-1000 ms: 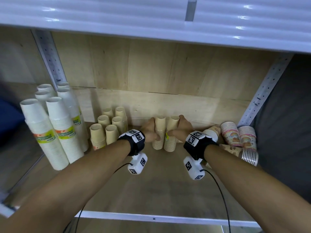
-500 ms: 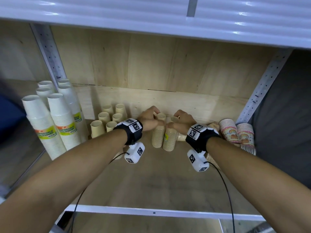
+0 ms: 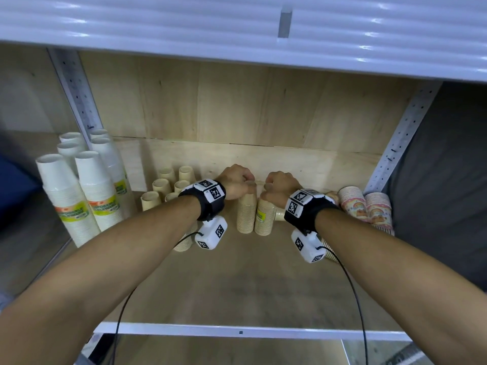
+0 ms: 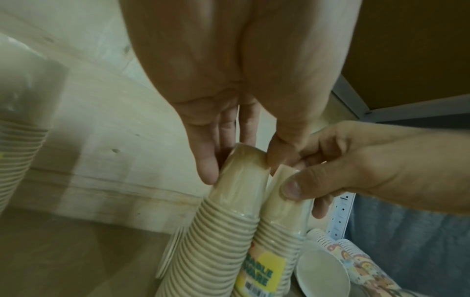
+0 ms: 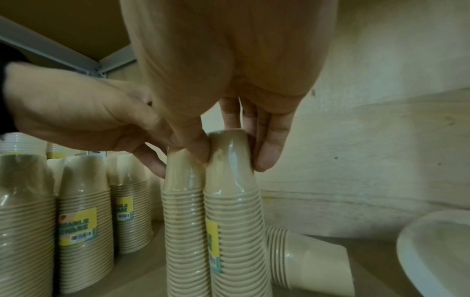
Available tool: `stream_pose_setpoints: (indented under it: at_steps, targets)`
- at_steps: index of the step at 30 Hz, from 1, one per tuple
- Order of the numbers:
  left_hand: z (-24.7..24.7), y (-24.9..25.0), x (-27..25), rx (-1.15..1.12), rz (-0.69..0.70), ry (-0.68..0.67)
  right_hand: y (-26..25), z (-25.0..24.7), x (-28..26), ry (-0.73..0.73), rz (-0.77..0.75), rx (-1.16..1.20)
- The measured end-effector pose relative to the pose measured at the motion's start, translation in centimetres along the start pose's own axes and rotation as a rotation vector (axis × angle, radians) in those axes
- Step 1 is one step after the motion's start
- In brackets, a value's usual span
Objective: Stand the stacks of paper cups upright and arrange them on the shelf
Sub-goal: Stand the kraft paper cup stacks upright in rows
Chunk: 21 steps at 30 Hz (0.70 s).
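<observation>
We see a wooden shelf (image 3: pixel 237 285) with tall white stacks (image 3: pixel 87 196) standing upright at its left edge, and beside them, toward the back, a cluster of shorter tan stacks (image 3: pixel 168 185), also upright. At the right edge, printed stacks (image 3: pixel 365 206) stand by the metal post. Near the middle of the back edge two wrapped tan stacks stand upright and touching: the left stack (image 3: pixel 247 214) and the right stack (image 3: pixel 264 217), which bears a yellow label. From the head view our left hand (image 3: pixel 234 181) and right hand (image 3: pixel 280 185) sit curled over their tops, and the fingers' grip is hidden. The left wrist view fills that in: the left hand's fingers (image 4: pixel 208 170) and thumb pinch the top of the left stack (image 4: pixel 218 231), while the right hand (image 4: pixel 356 166) grips the top of the right stack (image 4: pixel 277 231). The right wrist view shows the right hand's thumb and fingers (image 5: pixel 267 152) pinching the right stack (image 5: pixel 234 221). It also shows what the head view nearly hides behind the wrist: a tan stack lying on its side (image 5: pixel 305 261) on the shelf behind the pair, and part of a white cup rim (image 5: pixel 437 251) at the right.
</observation>
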<state>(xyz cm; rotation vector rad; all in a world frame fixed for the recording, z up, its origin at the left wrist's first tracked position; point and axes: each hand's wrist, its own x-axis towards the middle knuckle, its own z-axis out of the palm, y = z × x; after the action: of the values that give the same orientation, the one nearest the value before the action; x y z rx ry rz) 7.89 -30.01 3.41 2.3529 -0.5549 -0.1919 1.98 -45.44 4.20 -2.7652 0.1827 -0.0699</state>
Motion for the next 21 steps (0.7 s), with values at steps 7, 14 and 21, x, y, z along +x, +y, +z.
stream_pose_setpoints:
  at_steps: [7,14,21]
  targets:
    - [0.33,0.15,-0.18,0.012,-0.023,0.057,0.45,-0.08,-0.18,0.064,0.032,0.004]
    - [0.29,0.83,-0.4,0.026,0.014,0.028,0.22,-0.15,-0.34,0.053,-0.006,-0.008]
    - [0.35,0.83,-0.58,0.061,0.04,0.043,0.21,-0.14,-0.49,0.064,0.028,0.005]
